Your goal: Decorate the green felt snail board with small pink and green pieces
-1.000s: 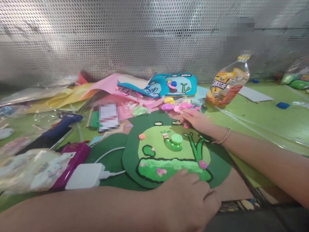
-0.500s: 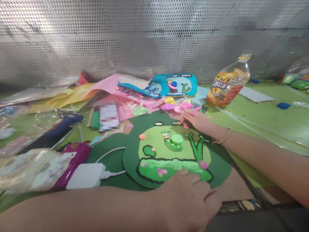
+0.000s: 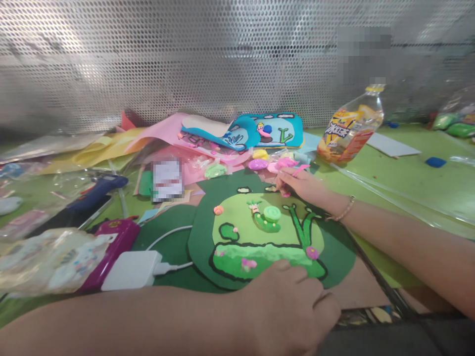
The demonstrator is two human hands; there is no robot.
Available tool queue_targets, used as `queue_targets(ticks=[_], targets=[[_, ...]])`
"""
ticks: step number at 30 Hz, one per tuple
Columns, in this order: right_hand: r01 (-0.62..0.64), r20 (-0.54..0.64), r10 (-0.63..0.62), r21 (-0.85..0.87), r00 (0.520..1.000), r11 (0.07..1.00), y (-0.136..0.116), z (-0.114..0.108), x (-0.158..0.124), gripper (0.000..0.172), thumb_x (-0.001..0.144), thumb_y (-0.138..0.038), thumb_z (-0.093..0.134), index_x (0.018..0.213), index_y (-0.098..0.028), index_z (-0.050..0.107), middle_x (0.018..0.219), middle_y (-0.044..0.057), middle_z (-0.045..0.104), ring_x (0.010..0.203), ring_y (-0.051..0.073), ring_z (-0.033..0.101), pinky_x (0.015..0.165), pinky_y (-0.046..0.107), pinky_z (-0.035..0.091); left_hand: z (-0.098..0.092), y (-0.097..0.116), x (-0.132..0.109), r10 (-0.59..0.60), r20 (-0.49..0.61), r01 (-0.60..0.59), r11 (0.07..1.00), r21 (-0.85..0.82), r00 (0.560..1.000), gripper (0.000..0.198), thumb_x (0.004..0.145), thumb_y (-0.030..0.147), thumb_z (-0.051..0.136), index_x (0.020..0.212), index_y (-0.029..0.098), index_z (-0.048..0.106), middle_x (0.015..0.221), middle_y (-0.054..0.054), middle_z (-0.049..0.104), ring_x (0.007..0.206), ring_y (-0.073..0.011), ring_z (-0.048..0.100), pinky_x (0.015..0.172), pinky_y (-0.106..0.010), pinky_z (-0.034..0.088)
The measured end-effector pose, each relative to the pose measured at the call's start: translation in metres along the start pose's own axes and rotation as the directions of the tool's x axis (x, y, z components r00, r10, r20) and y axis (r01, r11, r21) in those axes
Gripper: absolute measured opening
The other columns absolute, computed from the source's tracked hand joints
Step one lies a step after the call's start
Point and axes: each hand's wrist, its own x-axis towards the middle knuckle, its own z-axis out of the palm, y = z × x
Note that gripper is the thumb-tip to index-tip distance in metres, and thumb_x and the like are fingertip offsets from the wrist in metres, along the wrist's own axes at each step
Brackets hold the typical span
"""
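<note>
A dark green board [image 3: 202, 227] carries a clay picture with a green snail [image 3: 272, 214], a forked green plant, a grassy strip and small flowers. My left hand [image 3: 289, 306] rests over the board's front edge, fingers curled; whatever it may hold is hidden beneath it. My right hand [image 3: 295, 183] is at the board's upper right edge, fingers pinched together on pink clay [image 3: 285, 194]. Just behind that hand are more pink clay [image 3: 285, 163], a purple lump [image 3: 258, 164] and a yellow lump [image 3: 260, 154].
A tilted drink bottle [image 3: 351, 128] stands at the back right. Blue clay pictures [image 3: 282, 131] lie behind the board. On the left are a white charger [image 3: 131, 269] with a cable, a magenta object [image 3: 118, 242] and a blue glue gun [image 3: 98, 190].
</note>
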Motion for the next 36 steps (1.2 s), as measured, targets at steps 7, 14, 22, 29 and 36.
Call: queue_targets(ticks=[7, 14, 22, 29, 36], targets=[[0.019, -0.026, -0.019, 0.000, 0.999, 1.000, -0.0019, 0.0018, -0.0017, 0.042, 0.083, -0.056, 0.053, 0.063, -0.019, 0.052, 0.052, -0.001, 0.053, 0.046, 0.010, 0.047, 0.047, 0.023, 0.039, 0.0000, -0.0005, -0.0004, 0.006, -0.032, -0.006, 1.000, 0.005, 0.999, 0.036, 0.083, 0.041, 0.052, 0.106, 0.014, 0.052, 0.075, -0.002, 0.049, 0.070, -0.0172, 0.048, 0.058, -0.032, 0.030], [0.051, -0.045, -0.052, -0.016, 0.998, 0.999, -0.0080, 0.0028, -0.0063, 0.041, 0.084, -0.055, 0.052, 0.063, -0.020, 0.052, 0.052, 0.000, 0.051, 0.048, 0.011, 0.046, 0.047, 0.024, 0.038, -0.0009, -0.0005, 0.0004, 0.002, 0.013, -0.002, 1.000, 0.000, 1.000, 0.037, 0.084, 0.043, 0.052, 0.107, 0.014, 0.051, 0.076, -0.002, 0.051, 0.071, -0.0174, 0.050, 0.059, -0.031, 0.031], [0.040, -0.022, -0.040, -0.005, 0.999, 0.999, -0.0047, 0.0024, -0.0054, 0.041, 0.084, -0.055, 0.052, 0.064, -0.019, 0.052, 0.054, 0.000, 0.052, 0.048, 0.010, 0.047, 0.045, 0.024, 0.036, -0.0007, -0.0011, -0.0002, 0.006, -0.026, -0.006, 1.000, -0.007, 1.000, 0.037, 0.083, 0.041, 0.054, 0.107, 0.014, 0.051, 0.075, -0.002, 0.051, 0.069, -0.0173, 0.049, 0.057, -0.032, 0.030], [0.040, 0.006, -0.040, -0.038, 0.999, 0.998, -0.0031, 0.0027, -0.0044, 0.043, 0.082, -0.058, 0.053, 0.064, -0.019, 0.053, 0.054, 0.000, 0.054, 0.048, 0.010, 0.047, 0.046, 0.023, 0.036, -0.0006, -0.0007, -0.0002, 0.002, -0.037, -0.003, 1.000, -0.025, 0.999, 0.038, 0.082, 0.041, 0.056, 0.107, 0.014, 0.051, 0.076, 0.000, 0.050, 0.069, -0.0175, 0.048, 0.057, -0.034, 0.031], [0.051, 0.019, -0.050, -0.064, 0.999, 0.997, -0.0007, 0.0022, -0.0038, 0.041, 0.085, -0.054, 0.051, 0.064, -0.018, 0.055, 0.055, 0.001, 0.054, 0.050, 0.010, 0.047, 0.046, 0.023, 0.036, 0.0000, -0.0007, -0.0004, 0.003, -0.044, -0.004, 1.000, -0.016, 0.999, 0.039, 0.082, 0.042, 0.056, 0.108, 0.013, 0.051, 0.076, -0.001, 0.051, 0.070, -0.0174, 0.048, 0.058, -0.034, 0.030]])
